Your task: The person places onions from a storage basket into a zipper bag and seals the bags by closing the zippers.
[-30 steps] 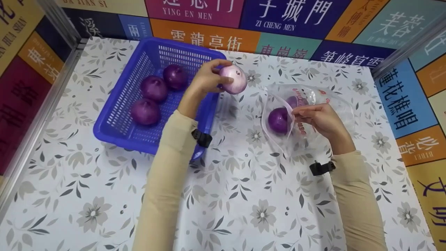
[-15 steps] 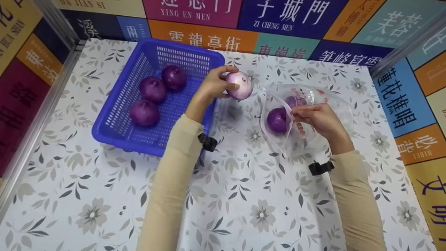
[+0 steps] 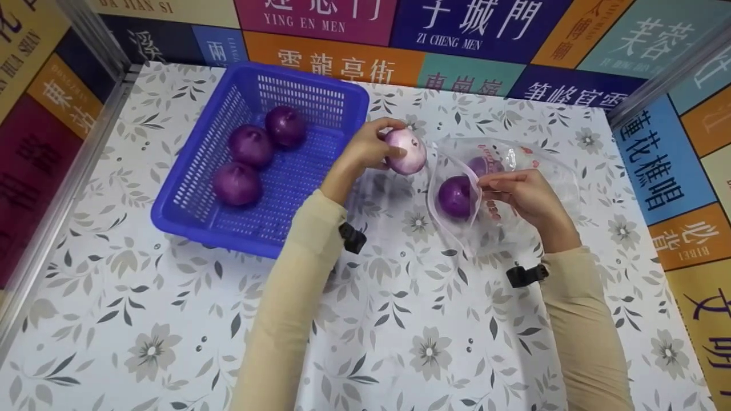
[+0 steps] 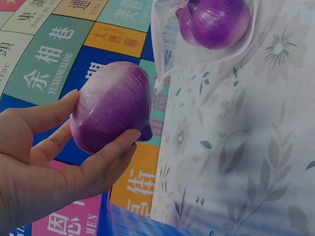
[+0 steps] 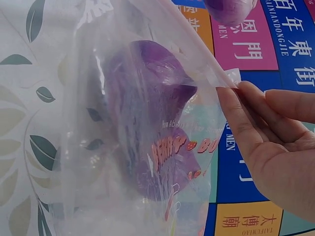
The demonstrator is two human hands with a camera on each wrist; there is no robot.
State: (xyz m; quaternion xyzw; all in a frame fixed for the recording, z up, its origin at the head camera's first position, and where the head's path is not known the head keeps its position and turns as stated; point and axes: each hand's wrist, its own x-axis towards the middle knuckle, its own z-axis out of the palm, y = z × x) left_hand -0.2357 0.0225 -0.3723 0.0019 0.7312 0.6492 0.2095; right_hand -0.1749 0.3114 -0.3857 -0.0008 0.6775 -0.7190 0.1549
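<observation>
My left hand (image 3: pixel 371 145) holds a pale purple onion (image 3: pixel 406 151) between thumb and fingers, above the table just right of the basket. In the left wrist view the same onion (image 4: pixel 113 105) shows its pointed tip toward the right. My right hand (image 3: pixel 525 197) pinches the edge of a clear plastic bag (image 3: pixel 531 154) printed with red letters, lifting its mouth so it gapes to the left. Inside the bag lie a dark purple onion (image 3: pixel 455 197) near the mouth and another onion (image 3: pixel 485 166) behind it, seen through the film in the right wrist view.
A blue plastic basket (image 3: pixel 260 242) with slotted walls stands at the left, holding three purple onions (image 3: pixel 251 146). White floral cloth (image 3: pixel 377 342) covers the table. Panels with coloured lettering (image 3: pixel 331 57) rise along the back and both sides.
My left hand has carried the pale onion right and slightly nearer, from the basket's right rim toward the bag's mouth. My right hand and the bag stay nearly still.
</observation>
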